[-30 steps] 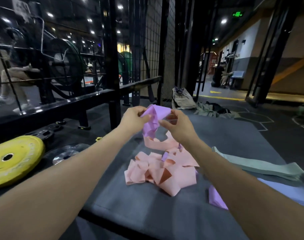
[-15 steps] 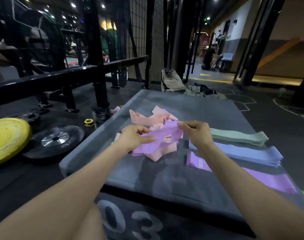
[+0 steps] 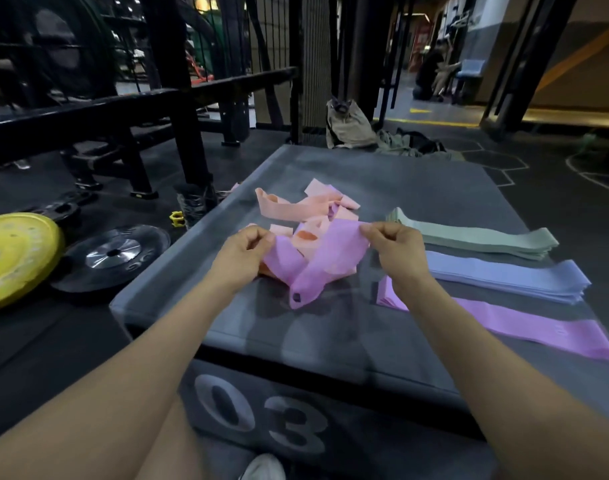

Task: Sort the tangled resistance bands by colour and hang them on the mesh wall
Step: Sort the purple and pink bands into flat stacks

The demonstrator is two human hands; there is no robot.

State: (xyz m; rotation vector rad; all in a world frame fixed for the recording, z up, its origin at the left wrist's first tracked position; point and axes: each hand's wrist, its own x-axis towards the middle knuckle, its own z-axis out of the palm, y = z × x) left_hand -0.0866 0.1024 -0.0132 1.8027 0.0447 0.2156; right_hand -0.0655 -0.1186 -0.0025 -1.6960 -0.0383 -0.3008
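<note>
The left hand (image 3: 242,252) and the right hand (image 3: 393,245) each pinched one end of a pink-purple band (image 3: 317,265) in curled fingers, holding it stretched left to right just above the peach tangle (image 3: 306,211) on the grey surface (image 3: 382,174). The flat purple pile (image 3: 525,322) lay to the right and nearer the person, its long axis also crosswise. The right hand was nearer it, so laying the band there probably fell to that side.
</note>
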